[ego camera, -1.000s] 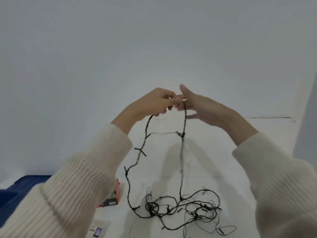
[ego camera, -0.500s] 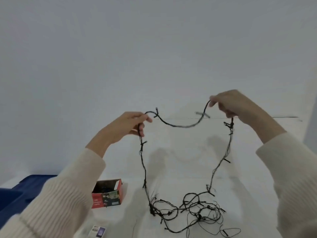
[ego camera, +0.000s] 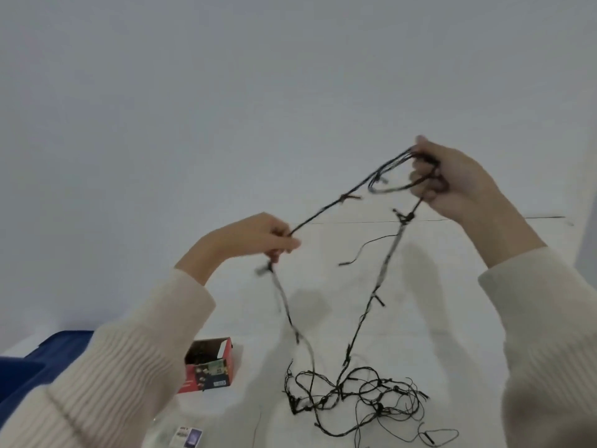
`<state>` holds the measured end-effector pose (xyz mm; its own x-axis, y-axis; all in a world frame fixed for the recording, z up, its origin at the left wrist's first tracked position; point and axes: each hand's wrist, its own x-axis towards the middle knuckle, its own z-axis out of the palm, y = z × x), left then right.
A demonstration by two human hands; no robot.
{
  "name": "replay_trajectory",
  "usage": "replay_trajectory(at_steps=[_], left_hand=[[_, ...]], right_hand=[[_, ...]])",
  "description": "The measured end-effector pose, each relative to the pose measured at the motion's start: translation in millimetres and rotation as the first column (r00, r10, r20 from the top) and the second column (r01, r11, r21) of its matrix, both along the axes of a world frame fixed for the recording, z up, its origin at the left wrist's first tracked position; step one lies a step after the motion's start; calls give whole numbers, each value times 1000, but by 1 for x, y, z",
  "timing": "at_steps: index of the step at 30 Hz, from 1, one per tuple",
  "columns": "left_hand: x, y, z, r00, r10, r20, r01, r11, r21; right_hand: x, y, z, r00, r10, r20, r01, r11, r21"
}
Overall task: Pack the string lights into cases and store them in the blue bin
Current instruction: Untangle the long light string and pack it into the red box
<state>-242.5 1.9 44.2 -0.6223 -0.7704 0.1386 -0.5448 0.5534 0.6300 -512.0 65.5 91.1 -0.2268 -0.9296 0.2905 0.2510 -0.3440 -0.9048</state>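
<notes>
Risen since before, right grip clasps coiled string lights; left grip pinches them lower.

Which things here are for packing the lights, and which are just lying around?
For the job:
black string of lights, held up by left hand and right hand
open red cardboard case
dark blue plastic bin

Lying about:
small printed paper tag

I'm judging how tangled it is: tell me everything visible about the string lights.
The string lights are thin black wire with small bulbs branching off. The right hand grips a few gathered loops, the left hand pinches the strand lower down; two lengths hang to a tangled heap on the white table.
</notes>
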Motion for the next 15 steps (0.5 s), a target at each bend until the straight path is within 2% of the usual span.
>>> replay_trajectory(at_steps=[1, 2, 3, 4, 5, 6, 7, 8, 10, 11, 13, 15], left_hand=[[10, -4, -10, 1000, 13, 26, -13, 1000, 23], [21, -8, -16, 1000, 29, 3, -29, 998, 61], [29, -11, -18, 996, 54, -64, -48, 994, 101], [35, -12, -15, 985, 82, -155, -64, 991, 119], [35, -11, -8, 967, 101, -234, -77, 991, 107], [32, -8, 0, 956, 101, -275, -85, 994, 70], [23, -4, 11, 959, 80, -272, -81, 997, 9], [11, 1, 20, 972, 48, -230, -66, 995, -74], [-17, 14, 38, 996, -1, -94, -22, 969, -248], [-29, 18, 45, 998, -2, -57, -16, 950, -312], [-43, 20, 57, 993, 29, -117, -71, 923, -379], [-37, 17, 59, 974, 27, -227, -103, 939, -328]], right_hand=[[-10, -1, -1, 995, -95, 10, 95, 995, -9], [-19, -1, -2, 970, -219, -106, 219, 976, -18], [-25, -2, -5, 881, -326, -342, 337, 941, -30], [-26, -1, -8, 690, -358, -629, 430, 902, -41], [-25, -1, -13, 430, -303, -851, 493, 868, -61], [-19, 1, -17, 199, -204, -959, 514, 855, -75], [-10, 2, -19, 107, -137, -985, 503, 862, -65], [3, 5, -18, 169, -113, -979, 446, 894, -26], [33, 9, -12, 469, 14, -883, 183, 977, 113], [44, 7, -11, 542, 112, -833, 45, 986, 162], [55, -1, -10, 631, 204, -748, -114, 979, 171], [49, -6, -7, 796, 170, -580, -140, 985, 98]])
